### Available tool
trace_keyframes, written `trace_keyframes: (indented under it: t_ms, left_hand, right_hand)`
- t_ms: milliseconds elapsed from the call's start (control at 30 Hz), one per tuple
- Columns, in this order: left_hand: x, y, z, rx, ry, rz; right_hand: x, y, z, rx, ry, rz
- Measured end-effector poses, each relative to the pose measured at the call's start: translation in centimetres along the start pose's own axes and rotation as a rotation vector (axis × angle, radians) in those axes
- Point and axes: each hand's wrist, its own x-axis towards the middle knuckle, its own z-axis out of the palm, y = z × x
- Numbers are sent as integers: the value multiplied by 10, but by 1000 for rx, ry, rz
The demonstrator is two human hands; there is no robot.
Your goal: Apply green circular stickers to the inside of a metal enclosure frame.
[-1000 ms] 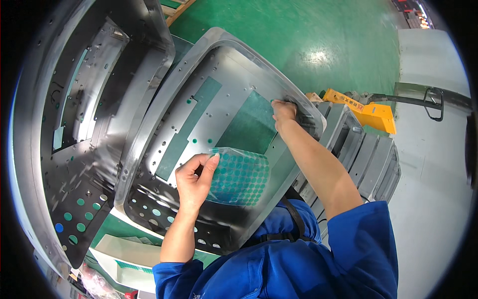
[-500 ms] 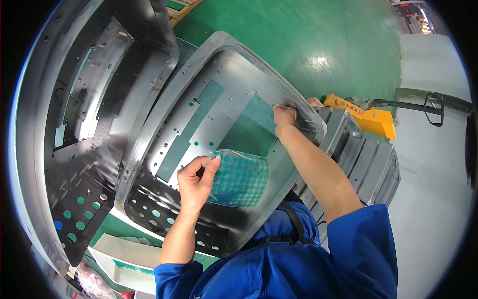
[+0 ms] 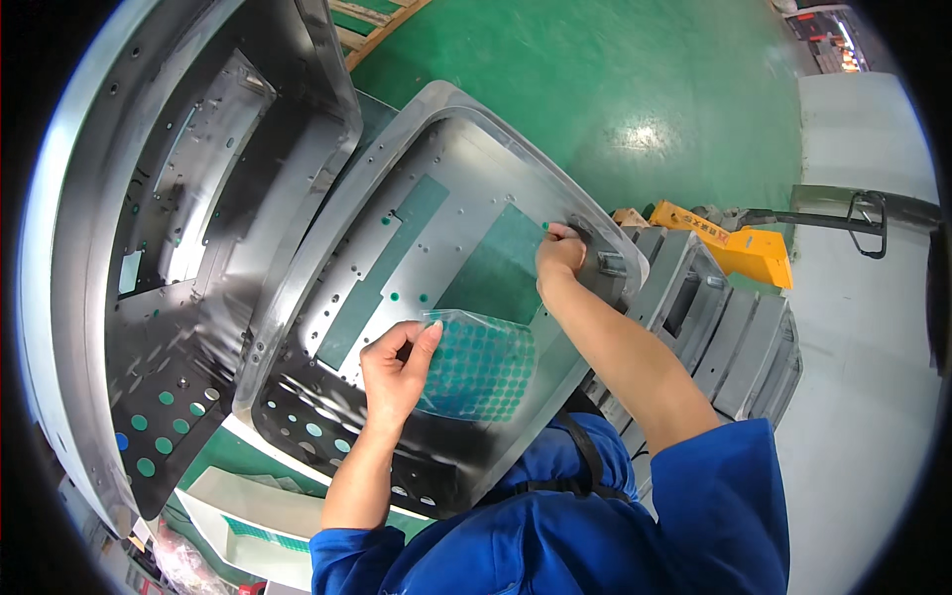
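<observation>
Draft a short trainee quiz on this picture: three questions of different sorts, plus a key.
1. Which hand pinches a clear dotted sheet?
2. True or false: the dots on that sheet are red.
3. The right hand is over: a) the white box, b) the metal housing, c) the yellow equipment.

Key: 1. The left hand. 2. False; they are green. 3. b.
</observation>
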Motion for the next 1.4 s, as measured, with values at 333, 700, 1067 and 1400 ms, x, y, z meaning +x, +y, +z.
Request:
trace_keyframes:
  t_ms: [333,700,1067,1400]
  left_hand:
    - [-11,7,-9,-6,63,18]
    - [-118,24,-76,-254,548,239]
    - [-323,-34,-156,-616,1251,407]
    - [-152,5,-128,-1246,747,326]
  right_hand:
    - [-34,-18,-18,-677,-272,-355]
    - [-84,-9,-108,-771,-762,-1236]
    - [-192,-118,-238,-820,-1256,-1846]
    - [-6,-289,-213,496,-1074,-1364]
